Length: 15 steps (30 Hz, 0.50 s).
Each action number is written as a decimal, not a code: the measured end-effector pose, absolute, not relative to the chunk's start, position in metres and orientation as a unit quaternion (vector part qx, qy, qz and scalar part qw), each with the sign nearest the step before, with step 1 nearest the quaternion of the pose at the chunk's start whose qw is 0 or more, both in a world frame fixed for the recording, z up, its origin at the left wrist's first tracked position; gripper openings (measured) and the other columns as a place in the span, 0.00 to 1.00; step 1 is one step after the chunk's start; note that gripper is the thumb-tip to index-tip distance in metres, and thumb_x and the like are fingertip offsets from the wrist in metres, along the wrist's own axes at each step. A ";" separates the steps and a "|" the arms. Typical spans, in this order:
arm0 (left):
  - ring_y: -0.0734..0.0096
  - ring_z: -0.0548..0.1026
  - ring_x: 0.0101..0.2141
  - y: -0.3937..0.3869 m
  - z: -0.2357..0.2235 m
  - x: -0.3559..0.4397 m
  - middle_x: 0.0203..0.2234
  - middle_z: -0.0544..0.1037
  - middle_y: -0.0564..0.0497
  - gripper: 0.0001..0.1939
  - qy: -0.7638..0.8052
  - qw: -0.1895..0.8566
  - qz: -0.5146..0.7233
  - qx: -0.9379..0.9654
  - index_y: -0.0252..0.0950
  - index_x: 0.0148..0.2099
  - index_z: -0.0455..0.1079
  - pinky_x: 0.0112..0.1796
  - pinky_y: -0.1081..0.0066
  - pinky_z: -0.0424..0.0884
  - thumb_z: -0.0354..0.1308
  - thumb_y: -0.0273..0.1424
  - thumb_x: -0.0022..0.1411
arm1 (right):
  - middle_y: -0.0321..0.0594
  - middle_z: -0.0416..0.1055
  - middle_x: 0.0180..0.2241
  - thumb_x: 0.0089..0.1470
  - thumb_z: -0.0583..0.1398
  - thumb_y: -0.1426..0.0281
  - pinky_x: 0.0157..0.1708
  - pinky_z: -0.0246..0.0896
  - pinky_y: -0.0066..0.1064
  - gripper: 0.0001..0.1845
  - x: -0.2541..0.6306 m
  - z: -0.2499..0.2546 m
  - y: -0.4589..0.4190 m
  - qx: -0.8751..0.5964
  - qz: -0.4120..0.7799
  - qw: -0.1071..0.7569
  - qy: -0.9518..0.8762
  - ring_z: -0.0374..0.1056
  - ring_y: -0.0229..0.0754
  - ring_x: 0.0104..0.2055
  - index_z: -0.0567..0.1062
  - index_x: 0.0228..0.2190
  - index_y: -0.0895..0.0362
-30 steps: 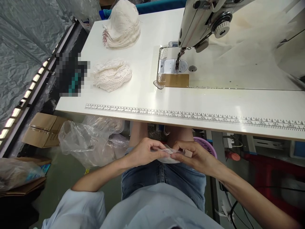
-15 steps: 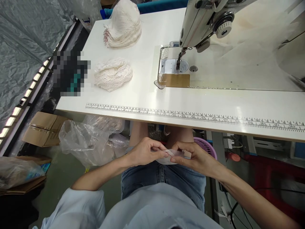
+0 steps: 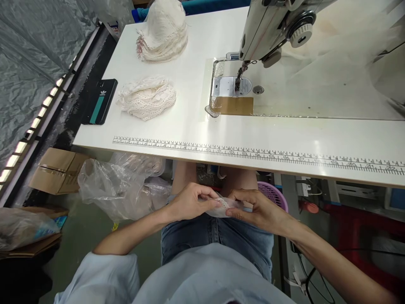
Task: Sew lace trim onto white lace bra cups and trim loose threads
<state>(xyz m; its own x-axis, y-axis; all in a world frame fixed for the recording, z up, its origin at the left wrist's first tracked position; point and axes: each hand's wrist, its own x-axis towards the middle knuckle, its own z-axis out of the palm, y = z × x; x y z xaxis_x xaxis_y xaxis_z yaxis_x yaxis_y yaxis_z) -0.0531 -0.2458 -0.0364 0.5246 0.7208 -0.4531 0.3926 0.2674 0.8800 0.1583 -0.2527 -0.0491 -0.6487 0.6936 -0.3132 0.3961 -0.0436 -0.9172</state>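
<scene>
Over my lap, just below the table's front edge, both hands pinch a small piece of sheer white fabric (image 3: pixel 218 212) with a lacy strip along its upper part. My left hand (image 3: pixel 193 202) grips its left end between thumb and fingers. At the other end my right hand (image 3: pixel 248 205) has thumb and fingers closed on the cloth. Part of the fabric is hidden behind the fingers. On the table lie a bundle of white lace (image 3: pixel 148 99) and, farther back, a stack of cream fabric pieces (image 3: pixel 164 33).
A sewing machine (image 3: pixel 262 33) stands at the table's right, its needle over the metal plate. A printed ruler (image 3: pixel 253 154) runs along the front edge. At left are a phone (image 3: pixel 100 102), a cardboard box (image 3: pixel 60 169) and a plastic bag (image 3: pixel 117 190). A purple basket (image 3: pixel 274 196) sits below.
The fabric between my hands has shifted slightly, with a little more of the lacy strip showing. Both hands stay in nearly the same place, still pinching it.
</scene>
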 end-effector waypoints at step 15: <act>0.63 0.67 0.49 -0.228 -0.021 -0.059 0.49 0.71 0.47 0.29 0.388 0.465 0.131 0.785 0.41 0.58 0.61 0.50 0.63 0.62 0.62 0.36 0.55 | 0.39 0.67 0.30 0.60 0.52 0.73 0.28 0.56 0.26 0.11 0.151 -0.057 -0.252 -0.278 0.484 0.322 -0.764 0.64 0.36 0.30 0.73 0.37 0.53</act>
